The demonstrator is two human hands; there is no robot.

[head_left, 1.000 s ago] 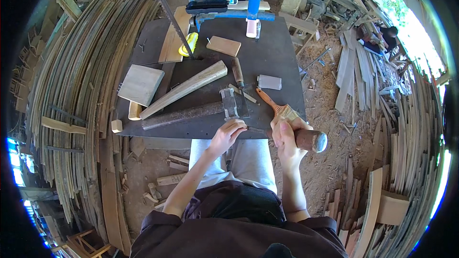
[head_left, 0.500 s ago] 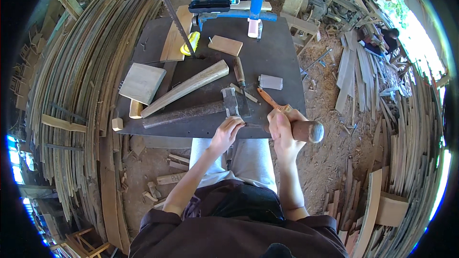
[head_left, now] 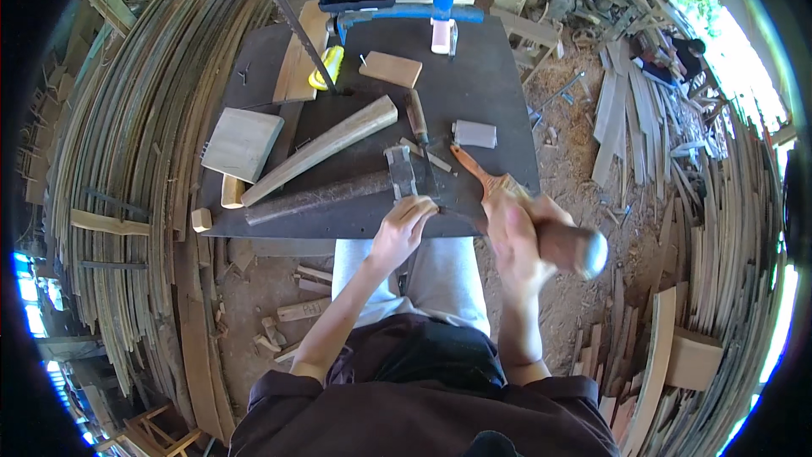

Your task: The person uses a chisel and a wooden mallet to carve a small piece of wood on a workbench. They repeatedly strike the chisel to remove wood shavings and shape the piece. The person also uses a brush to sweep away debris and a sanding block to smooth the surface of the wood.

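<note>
In my right hand (head_left: pixel 518 237), closed and blurred by motion, is a thick wooden-handled tool (head_left: pixel 565 247) that looks like a chisel, its rounded end facing up and right. A thin dark shank runs from it toward my left hand (head_left: pixel 404 227), whose fingers are pinched at its tip, by the near table edge. Just beyond the left fingers sits the steel head of a hammer (head_left: pixel 401 173), its long handle lying leftward. Beside it lies another wooden-handled tool (head_left: pixel 417 115) with a dark blade. A flat wooden-handled brush (head_left: pixel 470 164) lies beyond my right hand, its near part hidden.
The dark table (head_left: pixel 499 59) also bears a tapered wooden bar (head_left: pixel 326 148), a square block (head_left: pixel 243 144), a small board (head_left: pixel 391 70) and a yellow object (head_left: pixel 326 68). A saw blade (head_left: pixel 292 21) rises through the table. Stacked timber (head_left: pixel 144 152) lines the left. Someone sits far right.
My right hand and the wooden handle have shifted right and slightly nearer, the handle end now blurred. My left hand stays nearly in place by the hammer head.
</note>
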